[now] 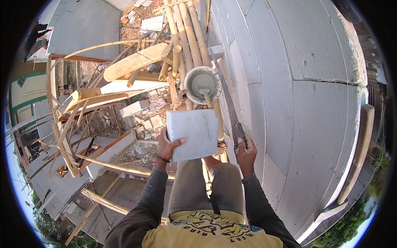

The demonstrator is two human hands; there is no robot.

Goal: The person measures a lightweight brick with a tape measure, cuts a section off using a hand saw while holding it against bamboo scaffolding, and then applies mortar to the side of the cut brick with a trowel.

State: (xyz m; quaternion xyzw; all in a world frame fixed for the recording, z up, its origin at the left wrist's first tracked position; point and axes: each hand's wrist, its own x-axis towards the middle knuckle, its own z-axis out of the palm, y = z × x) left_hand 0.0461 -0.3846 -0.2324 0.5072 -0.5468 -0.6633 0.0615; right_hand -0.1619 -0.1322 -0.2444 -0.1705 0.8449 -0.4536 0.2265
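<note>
A light grey building block [193, 134] is in my left hand [167, 146], whose thumb lies on its face while the fingers go behind its left side. My right hand [245, 155] is wrapped round the dark handle of a hand saw [226, 93]. The saw's long blade points up and away, beside the block wall [273, 107]. Just beyond the block stands a round bucket [202, 84] with grey mortar on its inside, and a tool with a wooden handle [208, 100] rests in it.
I am up on bamboo poles [188, 37] running along the wall. To the left, wooden planks [136, 62] and a timber frame [68, 140] stand over a lower level with rubble [144, 124]. A wooden pole [359, 144] leans near the wall's right edge.
</note>
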